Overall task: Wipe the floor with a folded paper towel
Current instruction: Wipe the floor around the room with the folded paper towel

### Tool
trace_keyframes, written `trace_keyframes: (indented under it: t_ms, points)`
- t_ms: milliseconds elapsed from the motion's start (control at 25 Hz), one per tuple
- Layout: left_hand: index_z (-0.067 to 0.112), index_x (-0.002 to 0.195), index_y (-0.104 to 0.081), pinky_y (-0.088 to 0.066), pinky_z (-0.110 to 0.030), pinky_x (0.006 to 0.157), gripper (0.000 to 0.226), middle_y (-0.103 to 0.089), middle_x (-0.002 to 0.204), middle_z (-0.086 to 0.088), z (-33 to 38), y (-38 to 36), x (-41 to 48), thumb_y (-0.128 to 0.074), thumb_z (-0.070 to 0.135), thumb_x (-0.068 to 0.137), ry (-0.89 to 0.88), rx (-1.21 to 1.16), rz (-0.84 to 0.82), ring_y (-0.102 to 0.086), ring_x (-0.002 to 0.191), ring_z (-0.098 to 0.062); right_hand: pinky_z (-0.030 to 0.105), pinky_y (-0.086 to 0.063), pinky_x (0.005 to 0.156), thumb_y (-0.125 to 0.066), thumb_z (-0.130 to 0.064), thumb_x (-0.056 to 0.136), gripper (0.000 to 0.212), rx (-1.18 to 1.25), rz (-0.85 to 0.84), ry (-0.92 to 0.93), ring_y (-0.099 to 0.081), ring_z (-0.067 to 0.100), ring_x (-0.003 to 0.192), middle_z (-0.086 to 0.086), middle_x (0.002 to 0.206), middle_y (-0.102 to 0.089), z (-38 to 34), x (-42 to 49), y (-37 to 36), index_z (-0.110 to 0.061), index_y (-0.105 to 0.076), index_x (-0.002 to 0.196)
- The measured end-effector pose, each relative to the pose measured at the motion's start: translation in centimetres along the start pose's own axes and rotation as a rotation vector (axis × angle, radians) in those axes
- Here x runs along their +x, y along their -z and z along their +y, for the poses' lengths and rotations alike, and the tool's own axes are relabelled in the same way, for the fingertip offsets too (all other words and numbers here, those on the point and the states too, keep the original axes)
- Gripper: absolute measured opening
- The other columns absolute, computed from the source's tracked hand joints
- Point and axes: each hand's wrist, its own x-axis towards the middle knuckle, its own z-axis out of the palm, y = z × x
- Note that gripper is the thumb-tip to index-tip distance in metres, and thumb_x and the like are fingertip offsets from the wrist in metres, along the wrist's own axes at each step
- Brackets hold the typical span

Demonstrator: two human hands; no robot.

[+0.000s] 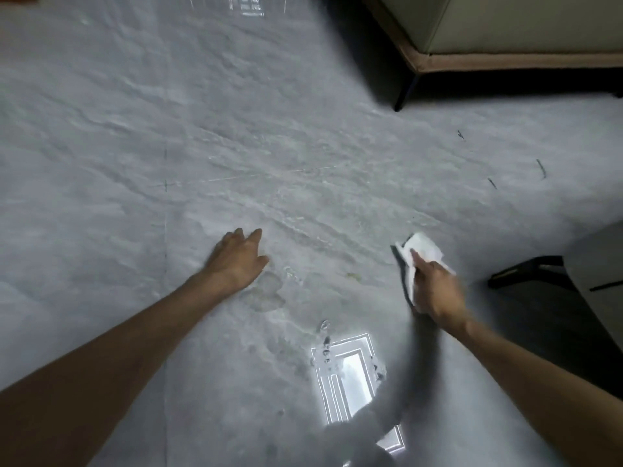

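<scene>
A glossy grey marble-patterned floor (pixel 269 146) fills the view. My right hand (pixel 436 291) is closed on a white folded paper towel (pixel 423 249), which sticks out past my fingers and rests against the floor at centre right. My left hand (pixel 237 261) lies flat on the floor at centre left, fingers together, holding nothing. Smudges and footprint-like marks (pixel 269 291) show on the tile between the two hands, with a small yellowish spot (pixel 354 276) near the towel.
A beige sofa (pixel 505 28) on dark legs stands at the top right. A grey chair (pixel 596 274) with a black base sits at the right edge. Small dark bits of debris (pixel 541 168) lie on the floor. A bright window reflection (pixel 350 372) shines near the bottom.
</scene>
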Motion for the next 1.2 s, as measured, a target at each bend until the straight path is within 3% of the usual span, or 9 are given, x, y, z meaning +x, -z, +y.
trace_keyframes:
  t_ms: [120, 360, 440, 640, 680, 840, 920, 1120, 1200]
  points:
    - [0.018, 0.152, -0.013, -0.014, -0.040, 0.119, 0.066, -0.012, 0.157, -0.021, 1.8, 0.5, -0.3, -0.038, 0.044, 0.098, -0.029, 0.059, -0.007, -0.010, 0.146, -0.034, 0.046, -0.048, 0.083, -0.045, -0.015, 0.096, 0.043, 0.104, 0.055, -0.286, -0.062, 0.043, 0.097, 0.028, 0.109, -0.064, 3.7, 1.9, 1.2, -0.016, -0.046, 0.140]
    - [0.009, 0.152, -0.009, -0.013, -0.043, 0.118, 0.070, 0.000, 0.158, -0.026, 3.8, -0.6, 2.9, -0.025, 0.052, 0.099, 0.052, 0.130, -0.067, -0.001, 0.148, -0.037, 0.043, -0.048, 0.084, -0.040, -0.022, 0.099, 0.034, 0.052, 0.186, -0.298, -0.062, 0.041, 0.099, 0.023, 0.110, -0.064, -0.3, 11.5, 3.1, -0.015, -0.052, 0.130]
    - [0.008, 0.152, -0.012, -0.015, -0.044, 0.118, 0.069, -0.003, 0.157, -0.028, 3.8, -1.1, 4.3, -0.026, 0.050, 0.099, 0.073, 0.123, -0.066, -0.004, 0.147, -0.039, 0.042, -0.050, 0.073, -0.041, -0.025, 0.096, 0.039, -0.016, 0.240, -0.132, -0.066, 0.039, 0.087, 0.018, 0.105, -0.067, -2.8, 11.7, 2.0, -0.021, -0.052, 0.133]
    - [0.009, 0.152, -0.010, -0.014, -0.044, 0.118, 0.064, 0.000, 0.158, -0.027, 3.6, -2.1, 5.1, -0.026, 0.044, 0.101, 0.068, 0.174, -0.117, -0.001, 0.148, -0.038, 0.033, -0.045, 0.053, -0.036, -0.036, 0.093, 0.045, -0.034, -0.108, 0.861, -0.061, 0.022, 0.070, -0.002, 0.087, -0.059, -7.3, 1.5, -2.0, -0.035, -0.046, 0.137]
    - [0.011, 0.152, -0.011, -0.014, -0.043, 0.118, 0.062, 0.000, 0.158, -0.025, 3.5, -2.0, 5.1, -0.026, 0.042, 0.101, 0.052, 0.152, -0.114, -0.001, 0.148, -0.036, 0.033, -0.047, 0.057, -0.040, -0.034, 0.093, 0.044, -0.015, -0.079, 0.797, -0.063, 0.022, 0.076, -0.003, 0.090, -0.062, -6.0, 1.3, -1.4, -0.037, -0.048, 0.137]
    - [0.014, 0.151, -0.022, -0.013, -0.036, 0.120, 0.055, -0.011, 0.160, -0.015, 2.2, -1.7, 3.1, -0.032, 0.035, 0.101, -0.017, -0.036, -0.052, -0.010, 0.149, -0.026, 0.039, -0.050, 0.073, -0.046, -0.016, 0.093, 0.051, 0.022, 0.054, -0.196, -0.063, 0.036, 0.093, 0.015, 0.108, -0.065, -0.3, -0.5, 0.7, -0.024, -0.044, 0.143]
    - [0.014, 0.149, -0.027, -0.018, -0.034, 0.119, 0.054, -0.023, 0.158, -0.011, 1.8, -2.2, 1.1, -0.037, 0.033, 0.100, -0.031, -0.102, -0.002, -0.021, 0.146, -0.024, 0.038, -0.048, 0.068, -0.043, -0.018, 0.095, 0.048, -0.013, 0.077, -0.335, -0.064, 0.035, 0.089, 0.015, 0.106, -0.064, -3.2, -3.0, 0.5, -0.024, -0.041, 0.143]
    - [0.014, 0.145, -0.038, -0.022, -0.031, 0.116, 0.048, -0.032, 0.155, -0.010, 0.1, -0.8, -2.9, -0.043, 0.026, 0.099, -0.038, -0.192, 0.177, -0.031, 0.142, -0.025, 0.034, -0.044, 0.060, -0.039, -0.032, 0.092, 0.055, -0.034, -0.158, 0.465, -0.064, 0.026, 0.092, -0.002, 0.105, -0.061, -13.4, -7.6, -1.4, -0.038, -0.031, 0.146]
    - [0.013, 0.145, -0.038, -0.024, -0.033, 0.115, 0.048, -0.031, 0.154, -0.013, -2.3, -0.1, -4.2, -0.043, 0.024, 0.099, 0.051, -0.216, 0.255, -0.031, 0.141, -0.028, 0.036, -0.045, 0.063, -0.042, -0.027, 0.093, 0.056, -0.092, -0.134, 0.419, -0.063, 0.028, 0.094, -0.001, 0.109, -0.061, -10.6, -5.9, -0.9, -0.038, -0.030, 0.147]
